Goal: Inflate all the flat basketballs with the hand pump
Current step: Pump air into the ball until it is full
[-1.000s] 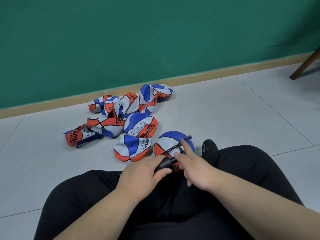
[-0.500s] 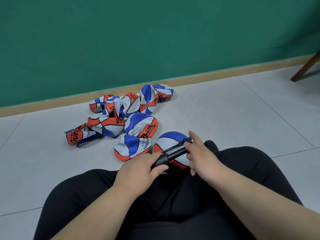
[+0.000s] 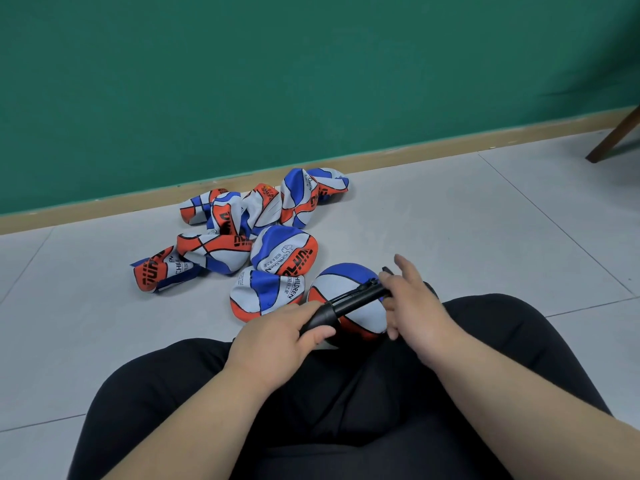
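A black hand pump (image 3: 349, 301) lies slanted across a rounded blue, white and orange basketball (image 3: 360, 313) that sits on the floor between my knees. My left hand (image 3: 277, 336) grips the pump's near end. My right hand (image 3: 412, 303) holds its far end, thumb and lower fingers curled round it, index finger stretched out. Several flat, crumpled basketballs of the same colours lie in a heap (image 3: 242, 233) on the floor beyond; the closest flat one (image 3: 266, 294) touches the rounded ball's left side.
I sit cross-legged in black trousers (image 3: 346, 410) on grey floor tiles (image 3: 467, 237). A green wall (image 3: 311, 81) with a wooden skirting board runs behind the heap. A dark wooden furniture leg (image 3: 613, 136) stands at the far right.
My right hand slid from the pump's middle out to its far end. The pump now lies higher across the ball. My left hand kept its grip.
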